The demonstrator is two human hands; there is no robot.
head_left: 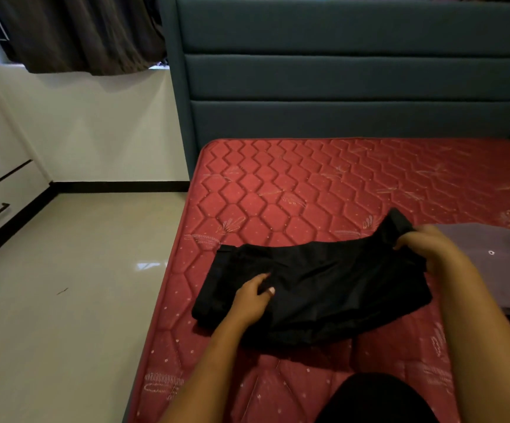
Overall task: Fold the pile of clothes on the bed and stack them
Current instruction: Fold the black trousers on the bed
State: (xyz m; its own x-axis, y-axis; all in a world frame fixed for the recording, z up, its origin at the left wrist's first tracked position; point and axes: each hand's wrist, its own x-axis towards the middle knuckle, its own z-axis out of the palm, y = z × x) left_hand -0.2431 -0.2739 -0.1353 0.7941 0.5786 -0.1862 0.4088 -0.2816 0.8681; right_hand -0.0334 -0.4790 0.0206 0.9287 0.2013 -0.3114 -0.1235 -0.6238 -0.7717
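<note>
1. We see the black garment (324,288) lying across the near left part of the red quilted mattress (308,184). Its left end is close to the mattress's left edge, and beyond that edge is glossy tiled floor (64,300).
2. Past the garment, we find bare mattress reaching all the way to the dark green headboard (354,77).
3. We count two garments: the black one and one grey shirt (498,270), which lies flat at the right, just beside the black one's right end.
4. We count two hands. The left hand (252,296) pinches a fold left of the garment's middle, thumb against curled fingers.
5. The right hand (427,242) clutches the garment's right end, raised off the mattress, with a bunch of fabric poking up beyond the fingers.
</note>
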